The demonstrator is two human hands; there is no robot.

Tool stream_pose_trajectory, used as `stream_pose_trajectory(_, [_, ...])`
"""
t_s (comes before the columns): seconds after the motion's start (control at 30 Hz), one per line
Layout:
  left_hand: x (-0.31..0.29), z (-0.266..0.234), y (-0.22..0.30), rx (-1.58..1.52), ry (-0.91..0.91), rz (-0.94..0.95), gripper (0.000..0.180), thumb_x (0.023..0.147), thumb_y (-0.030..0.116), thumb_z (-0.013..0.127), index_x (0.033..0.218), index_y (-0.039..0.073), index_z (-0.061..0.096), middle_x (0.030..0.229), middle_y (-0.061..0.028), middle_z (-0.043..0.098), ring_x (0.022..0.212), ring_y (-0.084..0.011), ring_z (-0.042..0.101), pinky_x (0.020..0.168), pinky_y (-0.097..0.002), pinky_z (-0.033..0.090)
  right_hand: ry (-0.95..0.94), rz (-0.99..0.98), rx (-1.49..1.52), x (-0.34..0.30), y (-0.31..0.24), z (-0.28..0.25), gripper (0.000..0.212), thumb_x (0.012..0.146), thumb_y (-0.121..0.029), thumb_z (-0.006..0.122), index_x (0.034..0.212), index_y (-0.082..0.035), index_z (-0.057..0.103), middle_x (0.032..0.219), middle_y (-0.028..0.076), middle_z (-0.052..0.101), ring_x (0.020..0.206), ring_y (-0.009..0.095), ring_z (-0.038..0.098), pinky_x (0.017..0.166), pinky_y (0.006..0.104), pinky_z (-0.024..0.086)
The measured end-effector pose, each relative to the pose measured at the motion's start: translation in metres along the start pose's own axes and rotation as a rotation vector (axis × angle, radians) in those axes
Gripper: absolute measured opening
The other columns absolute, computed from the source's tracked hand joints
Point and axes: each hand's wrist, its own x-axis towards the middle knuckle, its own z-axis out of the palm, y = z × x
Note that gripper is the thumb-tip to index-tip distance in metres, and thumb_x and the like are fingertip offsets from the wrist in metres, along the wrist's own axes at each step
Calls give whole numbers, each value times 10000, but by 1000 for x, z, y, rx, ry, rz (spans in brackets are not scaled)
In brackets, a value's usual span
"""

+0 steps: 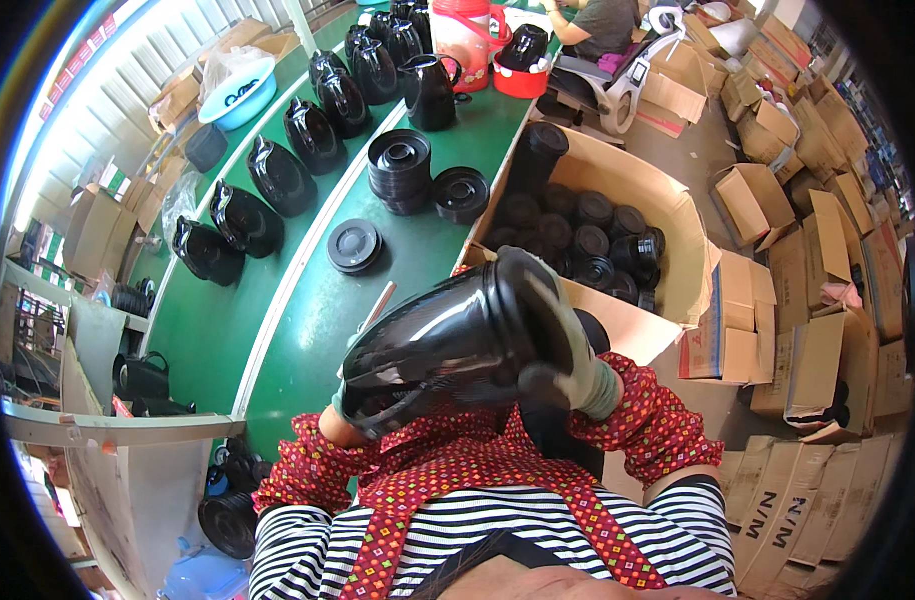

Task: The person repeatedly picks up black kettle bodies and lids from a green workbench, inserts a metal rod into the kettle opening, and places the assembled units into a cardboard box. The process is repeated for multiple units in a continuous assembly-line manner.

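I hold a glossy black plastic jug body (pixel 442 345) on its side close to my chest, its round base end turned up and to the right. My right hand (pixel 562 345), in a pale grey glove, is clamped over that base end, fingers curled round the rim. My left hand (pixel 339 415) is mostly hidden under the jug's lower left end near the handle; only the wrist and a bit of glove show. Both forearms wear red patterned sleeves.
A green conveyor belt (pixel 307 320) carries a row of black jugs (pixel 277 175) and stacks of black round lids (pixel 399 170). An open cardboard box (pixel 667 215) of black caps stands to my right. Flat and open cartons (pixel 817 370) crowd the floor. Another person sits at the far end.
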Motion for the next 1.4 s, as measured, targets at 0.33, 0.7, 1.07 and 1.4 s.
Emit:
stream_pose_trajectory(0.33, [21,-19,52,266,-78,156,562,814,174,913,1274,-50,682,1137,-169,749,1013,-226,734,952,-358,585,-34,485,547,0,14,-13,840,1109,-602,422,1688,-28,222,1707,162,335,1521,261,403,1259,384,323])
stream_pose_trajectory(0.7, [20,-13,70,655,6,460,314,757,137,847,1043,23,787,980,-118,724,863,-274,706,760,-382,560,62,960,1082,-8,9,-7,849,1095,-655,411,1655,-24,313,1695,138,384,1442,262,529,1228,420,398])
stream_pose_trajectory(1.07, [27,-10,98,866,-251,628,457,730,154,848,1166,43,768,948,-152,664,841,-346,714,762,-386,570,218,784,923,-34,19,13,858,1069,-633,533,1660,-51,315,1554,158,550,1350,230,590,1176,411,454])
stream_pose_trajectory(1.4, [0,-21,2,-36,-121,-68,443,915,149,800,1322,3,702,1257,-124,724,1088,-230,711,990,-382,576,271,-76,500,-59,-1,44,848,1058,-570,599,1669,-50,325,1720,183,329,1558,307,375,1267,446,326])
